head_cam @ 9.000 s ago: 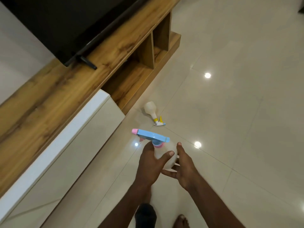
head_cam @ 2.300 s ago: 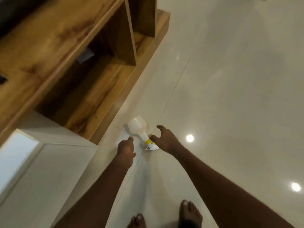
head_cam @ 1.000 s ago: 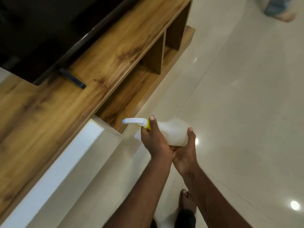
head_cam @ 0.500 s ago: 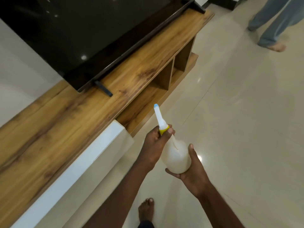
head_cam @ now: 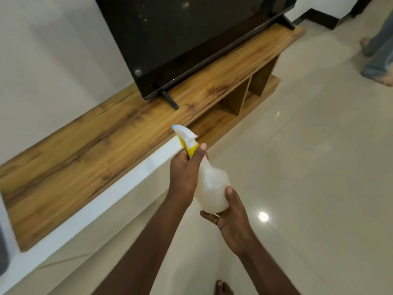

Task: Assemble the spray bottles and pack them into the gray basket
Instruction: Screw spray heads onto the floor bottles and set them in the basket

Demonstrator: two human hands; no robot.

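A white translucent spray bottle with a white trigger head and yellow collar is held in the air in front of me, tilted with the head up and to the left. My left hand grips its neck at the yellow collar. My right hand cups the bottle's base from below. At the far left edge a dark grey shape shows, too little of it to tell what it is. No other bottle is in view.
A long wooden TV unit with a white front edge runs along the left, carrying a black television. Open shelves sit at its far end. Glossy tiled floor spreads to the right. Another person's legs stand at the upper right.
The bottle has been picked up off the floor by the TV unit and now sits in both hands. My view has risen, showing the television and a person's legs.
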